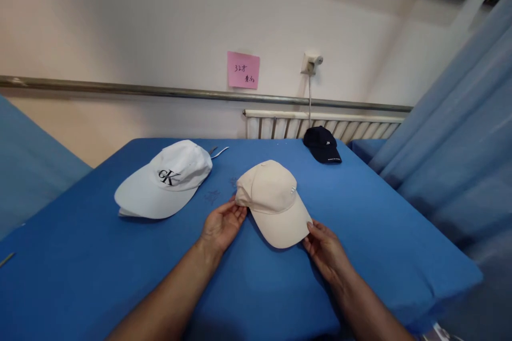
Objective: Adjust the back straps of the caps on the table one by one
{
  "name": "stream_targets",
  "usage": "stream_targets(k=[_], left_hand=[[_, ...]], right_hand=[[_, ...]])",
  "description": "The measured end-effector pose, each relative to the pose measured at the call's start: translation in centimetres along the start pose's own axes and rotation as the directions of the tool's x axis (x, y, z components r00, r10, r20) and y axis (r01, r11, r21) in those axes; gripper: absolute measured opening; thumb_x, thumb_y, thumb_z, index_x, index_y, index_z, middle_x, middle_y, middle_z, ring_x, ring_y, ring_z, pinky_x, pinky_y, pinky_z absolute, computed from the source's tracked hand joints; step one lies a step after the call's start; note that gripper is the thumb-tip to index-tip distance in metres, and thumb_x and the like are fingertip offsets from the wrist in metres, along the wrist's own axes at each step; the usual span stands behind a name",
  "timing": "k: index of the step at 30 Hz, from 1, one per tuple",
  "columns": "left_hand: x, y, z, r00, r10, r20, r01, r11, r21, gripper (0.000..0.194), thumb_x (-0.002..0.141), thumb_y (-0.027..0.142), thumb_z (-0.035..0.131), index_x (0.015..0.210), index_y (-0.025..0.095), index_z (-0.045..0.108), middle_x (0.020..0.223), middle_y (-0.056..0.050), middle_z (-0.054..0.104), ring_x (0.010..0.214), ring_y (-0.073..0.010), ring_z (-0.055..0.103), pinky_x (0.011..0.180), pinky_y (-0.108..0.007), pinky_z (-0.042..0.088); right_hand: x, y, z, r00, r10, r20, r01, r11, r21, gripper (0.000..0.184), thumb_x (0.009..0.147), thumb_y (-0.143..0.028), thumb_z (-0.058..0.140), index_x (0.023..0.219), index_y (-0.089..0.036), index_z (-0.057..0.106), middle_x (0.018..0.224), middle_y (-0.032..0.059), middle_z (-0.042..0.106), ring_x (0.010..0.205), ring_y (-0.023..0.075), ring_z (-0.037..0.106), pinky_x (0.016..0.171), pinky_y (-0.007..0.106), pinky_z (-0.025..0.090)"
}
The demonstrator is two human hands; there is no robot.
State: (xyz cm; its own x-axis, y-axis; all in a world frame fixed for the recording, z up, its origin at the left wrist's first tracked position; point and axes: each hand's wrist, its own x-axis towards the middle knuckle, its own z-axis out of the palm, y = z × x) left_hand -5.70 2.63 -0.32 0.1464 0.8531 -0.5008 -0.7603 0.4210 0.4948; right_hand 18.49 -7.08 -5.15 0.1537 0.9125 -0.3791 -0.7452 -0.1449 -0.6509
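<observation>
A cream baseball cap (274, 192) is at the middle of the blue-covered table (256, 293), its brim pointing toward me and a little right. My left hand (224, 222) grips the cap's lower left edge, palm turned up, thumb on top and fingers partly under it. At the brim's right corner, my right hand (326, 248) pinches the edge between thumb and fingers. To the left lies a white cap (180, 165) with black "CK"-like letters on its front; what seems to be another brim shows beneath it. A dark navy cap (321, 144) sits at the far right.
A white radiator (276, 127) and a metal rail (160, 90) run along the wall behind. Above them are a pink note (244, 70) and a socket with a plugged-in cord (311, 63). Blue curtains (460, 133) hang at both sides.
</observation>
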Motion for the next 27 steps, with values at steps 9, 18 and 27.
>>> stream_targets(k=[9,18,27], left_hand=[[-0.3,-0.4,0.5,1.000,0.011,-0.011,-0.008,0.972,0.234,0.020,0.084,-0.002,0.051,0.092,0.008,0.066,0.087,-0.011,0.073,0.069,-0.0158,0.071,0.059,-0.025,0.059],[0.0,-0.7,0.3,0.998,-0.001,0.069,-0.028,0.907,0.420,0.015,0.082,-0.002,0.060,0.091,0.008,0.067,0.089,-0.011,0.072,0.069,-0.0143,0.069,0.062,-0.025,0.061],[0.3,-0.6,0.1,0.997,-0.016,0.078,-0.024,0.874,0.486,0.017,0.079,0.002,0.069,0.093,0.011,0.068,0.093,-0.010,0.072,0.074,-0.0153,0.071,0.067,-0.024,0.061]], right_hand=[[4.1,-5.4,-4.8,0.967,-0.221,-0.124,0.226,0.974,0.030,0.021,0.067,-0.015,0.081,0.084,-0.015,0.070,0.077,0.0012,0.073,0.056,0.0087,0.063,0.042,0.012,0.051],[8.5,-15.3,-14.1,0.729,-0.434,-0.530,0.377,0.900,-0.217,0.014,0.072,-0.007,0.066,0.070,-0.017,0.057,0.060,-0.0008,0.061,0.047,0.0091,0.055,0.038,0.015,0.048],[10.8,-16.1,-17.6,0.623,-0.513,-0.590,0.367,0.858,-0.359,0.014,0.075,-0.017,0.063,0.070,-0.023,0.051,0.063,0.0012,0.058,0.059,0.0182,0.062,0.048,0.030,0.056]])
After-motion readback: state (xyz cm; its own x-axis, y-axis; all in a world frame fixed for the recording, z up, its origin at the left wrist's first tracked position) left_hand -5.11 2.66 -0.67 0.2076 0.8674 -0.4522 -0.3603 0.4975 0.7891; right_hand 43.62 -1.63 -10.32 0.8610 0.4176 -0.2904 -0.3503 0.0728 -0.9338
